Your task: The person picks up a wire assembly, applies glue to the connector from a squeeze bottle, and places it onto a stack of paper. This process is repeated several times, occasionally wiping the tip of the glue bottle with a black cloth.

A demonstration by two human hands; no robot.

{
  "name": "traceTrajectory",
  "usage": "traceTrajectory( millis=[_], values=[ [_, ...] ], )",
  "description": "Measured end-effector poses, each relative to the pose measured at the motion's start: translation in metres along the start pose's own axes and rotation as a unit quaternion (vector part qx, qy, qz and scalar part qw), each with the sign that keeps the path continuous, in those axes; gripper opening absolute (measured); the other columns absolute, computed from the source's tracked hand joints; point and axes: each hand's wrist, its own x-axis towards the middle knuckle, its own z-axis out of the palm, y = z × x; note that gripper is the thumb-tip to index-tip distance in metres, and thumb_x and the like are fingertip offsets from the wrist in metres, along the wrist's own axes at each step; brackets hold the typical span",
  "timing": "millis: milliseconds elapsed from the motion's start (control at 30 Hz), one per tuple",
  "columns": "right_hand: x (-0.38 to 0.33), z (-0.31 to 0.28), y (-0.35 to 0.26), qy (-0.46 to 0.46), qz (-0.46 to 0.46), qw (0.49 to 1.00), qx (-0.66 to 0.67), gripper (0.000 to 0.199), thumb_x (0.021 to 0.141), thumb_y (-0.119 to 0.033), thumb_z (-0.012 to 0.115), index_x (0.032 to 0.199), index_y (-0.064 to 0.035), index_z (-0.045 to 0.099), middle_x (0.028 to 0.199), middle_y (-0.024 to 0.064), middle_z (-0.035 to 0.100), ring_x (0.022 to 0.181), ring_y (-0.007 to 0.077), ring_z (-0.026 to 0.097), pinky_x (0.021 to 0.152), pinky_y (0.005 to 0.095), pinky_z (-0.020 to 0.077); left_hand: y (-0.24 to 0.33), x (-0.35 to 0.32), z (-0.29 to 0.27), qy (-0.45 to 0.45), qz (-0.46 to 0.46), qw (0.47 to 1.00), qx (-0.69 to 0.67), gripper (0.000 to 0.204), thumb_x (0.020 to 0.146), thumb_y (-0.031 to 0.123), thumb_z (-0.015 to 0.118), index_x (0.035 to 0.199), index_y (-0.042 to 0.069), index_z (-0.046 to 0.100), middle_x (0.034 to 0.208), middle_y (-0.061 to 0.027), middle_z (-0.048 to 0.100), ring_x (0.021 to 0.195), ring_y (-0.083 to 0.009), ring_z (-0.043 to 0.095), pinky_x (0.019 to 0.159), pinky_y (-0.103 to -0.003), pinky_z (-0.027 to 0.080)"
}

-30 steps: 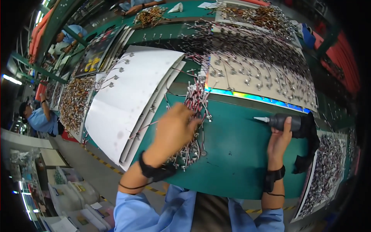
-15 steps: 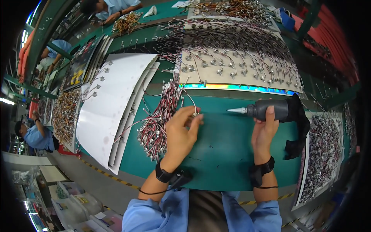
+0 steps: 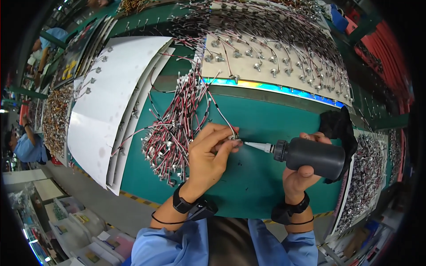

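We find the left hand pinched shut on a small metal terminal at the end of a red-and-white wire, lifted just above the green desk, presumably to keep it steady. The right hand is clamped round a dark squeeze bottle, laid level at 3 o'clock so its white nozzle meets the terminal. A heap of like wires lies at 9 o'clock of the left hand, within easy reach. A black cloth lies behind the bottle.
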Motion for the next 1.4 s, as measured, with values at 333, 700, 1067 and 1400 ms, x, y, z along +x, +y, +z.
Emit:
traceTrajectory(
  millis=[333,700,1067,1400],
  values=[
    [-0.0041,0.0027,0.0024,-0.002,0.013,1.0,-0.025,0.08,0.067,-0.051,0.069,0.12,-0.0015,0.036,0.109,0.0081,0.041,0.1,0.0201,0.051,0.088,0.0325,0.0407,0.0009,-0.0019,0.0017,-0.016,-0.006,1.0,0.009,0.019,0.078,-0.012,0.052,0.096,-0.008,0.058,0.094,-0.0128,0.052,0.075,-0.0176,0.061,0.063,-0.023,0.053],
    [-0.0044,-0.0008,0.0044,-0.004,0.009,0.999,-0.04,0.081,0.065,-0.052,0.07,0.119,-0.0016,0.036,0.11,0.0083,0.041,0.1,0.0202,0.051,0.088,0.0321,0.0409,-0.0008,-0.0018,0.0034,-0.019,0.005,1.0,0.021,0.019,0.078,-0.013,0.052,0.095,-0.008,0.058,0.093,-0.0122,0.054,0.076,-0.017,0.061,0.063,-0.023,0.052],
    [-0.0043,0.0001,0.0069,-0.013,0.017,1.0,-0.022,0.081,0.064,-0.049,0.072,0.119,-0.002,0.037,0.111,0.0084,0.041,0.099,0.0195,0.052,0.089,0.0323,0.0427,0.0005,-0.0012,0.0026,-0.026,0.0,0.999,0.023,0.019,0.078,-0.013,0.052,0.095,-0.008,0.057,0.094,-0.0126,0.054,0.075,-0.0172,0.061,0.064,-0.023,0.053],
    [-0.0034,-0.0023,0.0079,-0.017,0.003,1.0,-0.015,0.079,0.064,-0.046,0.074,0.119,-0.0025,0.037,0.108,0.008,0.041,0.098,0.02,0.051,0.09,0.0329,0.0421,-0.0002,-0.0013,0.0019,-0.027,0.001,0.999,0.02,0.018,0.079,-0.012,0.052,0.096,-0.009,0.057,0.094,-0.0128,0.054,0.076,-0.0176,0.062,0.064,-0.022,0.053]
  ],
)
